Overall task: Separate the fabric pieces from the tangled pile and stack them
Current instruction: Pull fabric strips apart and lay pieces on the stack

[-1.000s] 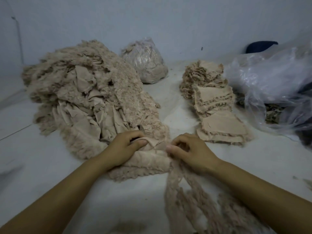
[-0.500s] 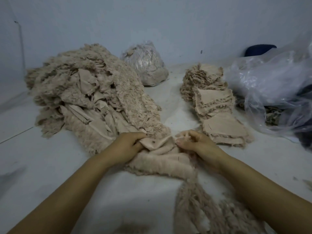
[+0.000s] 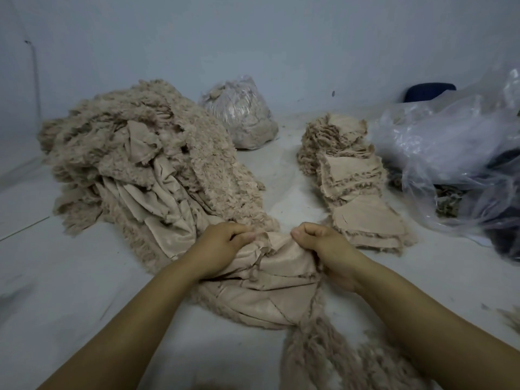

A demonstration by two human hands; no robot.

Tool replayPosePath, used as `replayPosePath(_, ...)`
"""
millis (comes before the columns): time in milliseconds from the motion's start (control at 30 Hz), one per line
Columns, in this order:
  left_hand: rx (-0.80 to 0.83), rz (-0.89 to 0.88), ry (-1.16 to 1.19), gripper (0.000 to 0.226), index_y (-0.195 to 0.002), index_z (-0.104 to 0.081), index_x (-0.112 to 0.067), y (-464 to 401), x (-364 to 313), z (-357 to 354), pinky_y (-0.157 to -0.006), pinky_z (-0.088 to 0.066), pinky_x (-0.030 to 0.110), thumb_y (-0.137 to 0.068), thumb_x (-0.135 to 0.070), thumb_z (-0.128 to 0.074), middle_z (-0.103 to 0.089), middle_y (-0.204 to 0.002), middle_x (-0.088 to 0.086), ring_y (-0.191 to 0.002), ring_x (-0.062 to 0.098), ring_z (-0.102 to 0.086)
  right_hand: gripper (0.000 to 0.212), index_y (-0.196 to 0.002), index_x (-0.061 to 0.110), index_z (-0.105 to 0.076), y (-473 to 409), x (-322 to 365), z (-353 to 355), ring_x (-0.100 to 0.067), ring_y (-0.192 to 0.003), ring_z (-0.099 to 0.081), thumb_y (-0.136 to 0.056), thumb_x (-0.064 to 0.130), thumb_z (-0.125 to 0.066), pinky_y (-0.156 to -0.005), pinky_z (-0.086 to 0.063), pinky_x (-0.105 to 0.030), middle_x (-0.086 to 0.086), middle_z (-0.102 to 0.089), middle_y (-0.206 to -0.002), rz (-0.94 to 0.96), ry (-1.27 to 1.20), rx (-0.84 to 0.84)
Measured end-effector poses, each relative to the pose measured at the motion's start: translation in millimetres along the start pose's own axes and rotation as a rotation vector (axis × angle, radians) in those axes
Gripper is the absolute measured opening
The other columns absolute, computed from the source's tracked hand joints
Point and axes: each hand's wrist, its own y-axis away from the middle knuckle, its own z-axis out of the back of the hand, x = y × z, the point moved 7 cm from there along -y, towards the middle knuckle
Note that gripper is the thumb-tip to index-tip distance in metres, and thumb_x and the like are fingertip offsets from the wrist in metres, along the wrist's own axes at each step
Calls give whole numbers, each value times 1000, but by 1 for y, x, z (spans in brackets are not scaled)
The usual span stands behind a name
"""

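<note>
Both grips, left hand (image 3: 222, 246) and right hand (image 3: 323, 243), pinch the fabric piece (image 3: 270, 274) between them.

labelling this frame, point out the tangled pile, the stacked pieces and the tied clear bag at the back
tangled pile (image 3: 146, 170), head view, its middle folds
stacked pieces (image 3: 365, 218), head view, top piece's smooth backing
tied clear bag (image 3: 242, 116), head view, its front face

Pale grey floor (image 3: 84, 291), meeting a wall at the rear, bearing all items shown. At left lies the large tangled pile (image 3: 146, 170) of beige fleecy fabric, its near end running into a bunch of pieces (image 3: 270, 280) at front centre and fleecy strips (image 3: 332, 358) trailing toward the viewer; at centre right stands the overlapping stack (image 3: 357, 190) of flat pieces. A tied clear bag (image 3: 239, 114) of fabric sits behind by the wall, a large crumpled plastic bag (image 3: 450, 153) lies at right, and loose fluff (image 3: 509, 316) marks the right edge.
</note>
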Motion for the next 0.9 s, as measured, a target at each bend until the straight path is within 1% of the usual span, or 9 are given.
replayPosePath(100,-35,-108,64,41,-57,-46,-31,-1,-14,-5,-54,-32,14,-97,-22,-49,-51,-54,-19,-54,-3,-45,26,-81,10,-59,0,-1,-10,-18,-64,-51,-92,33,-60,-59,-42,-24,-8,-56,-72,-9,36,42)
replayPosePath(167,-126,-118,52,39,-63,-52,-34,-3,-12,-4,-55,-33,13,-98,-19,-47,-52,-56,-18,-58,-1,-47,23,-77,11,-58,0,5,-13,-20,-62,-42,-91,29,-62,-55,-34,-23,-8,-49,-68,69,91,19)
replayPosePath(300,-329,160,-63,22,-87,-58,-10,-6,42,31,-63,-30,20,-100,-12,-40,-61,-85,4,-78,19,-52,26,-75,14,-47,0,11,23,-21,-66,-32,-96,27,-55,-57,-25,-30,-8,-36,-70,112,-94,-265)
replayPosePath(400,-208,6,-182,19,-90,-59,-10,-5,29,21,-67,-30,20,-98,-21,-46,-55,-87,-5,-90,21,-54,37,-65,16,-43,-1,7,32,-18,-58,-40,-96,33,-55,-55,-32,-30,-5,-43,-60,86,-92,-298)
replayPosePath(533,46,-49,225,31,-104,-55,-36,-8,-15,-18,-73,-40,4,-82,-58,-57,-57,-101,-23,-92,-11,-54,33,-71,11,-51,-5,12,17,-24,-62,-47,-96,33,-55,-62,-39,-36,-13,-49,-67,137,-144,-277)
replayPosePath(633,170,36,475,32,-88,-60,0,-6,-12,-37,-63,-44,21,-86,-31,-65,-58,-79,5,-66,9,-56,26,-76,10,-56,-5,13,19,-16,-57,-60,-92,31,-58,-52,-49,-27,-6,-61,-64,147,-300,-216)
replayPosePath(700,194,26,577,28,-93,-58,11,-4,-14,-38,-69,-42,33,-90,-17,-60,-55,-82,11,-74,19,-51,37,-88,4,-65,-5,16,15,-24,-76,-68,-86,41,-60,-67,-55,-30,-13,-70,-82,110,-287,-23)
replayPosePath(800,234,-105,478,21,-72,-56,-5,-3,-31,-36,-66,-39,20,-91,-12,-60,-50,-71,-7,-68,7,-47,49,-99,1,-68,-3,19,4,-25,-89,-70,-78,45,-66,-77,-55,-29,-14,-73,-96,7,-53,208)
replayPosePath(900,188,-103,428,24,-69,-53,-10,-5,-30,-29,-55,-33,13,-92,-13,-58,-42,-61,-11,-58,3,-38,24,-69,10,-55,-11,30,14,-12,-61,-53,-84,21,-70,-53,-42,-19,-1,-57,-63,129,96,21)
